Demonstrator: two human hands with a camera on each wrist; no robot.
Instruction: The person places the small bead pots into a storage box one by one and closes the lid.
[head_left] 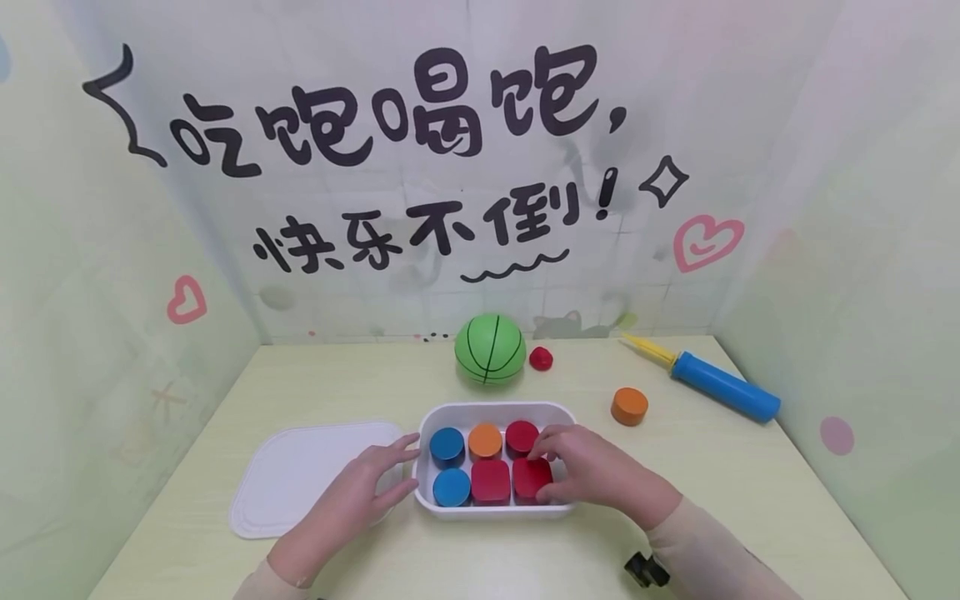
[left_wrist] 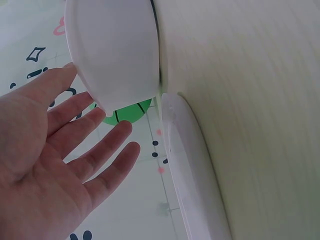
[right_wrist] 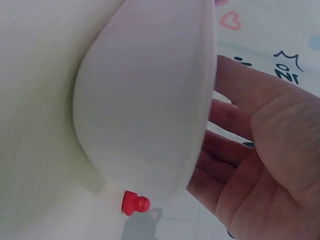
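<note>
A white rectangular box (head_left: 495, 512) holds two rows of blocks. At the back are a blue round block (head_left: 447, 446), an orange round block (head_left: 485, 439) and a red round block (head_left: 521, 436). The front row has a lighter blue round block (head_left: 452, 487), a red square block (head_left: 491, 482) and a second red square block (head_left: 532, 479). My right hand (head_left: 592, 467) reaches over the box's right rim and pinches that right-hand square block between thumb and fingers; in the right wrist view the fingertips are hidden behind the box wall. My left hand (head_left: 367, 483), fingers spread, touches the left rim.
A white lid (head_left: 300, 475) lies flat left of the box, partly under my left hand. Behind the box stand a green ball (head_left: 490, 350) and a small red figure (head_left: 541, 358). To the right are an orange round block (head_left: 629, 406) and a blue-and-yellow hand pump (head_left: 723, 386).
</note>
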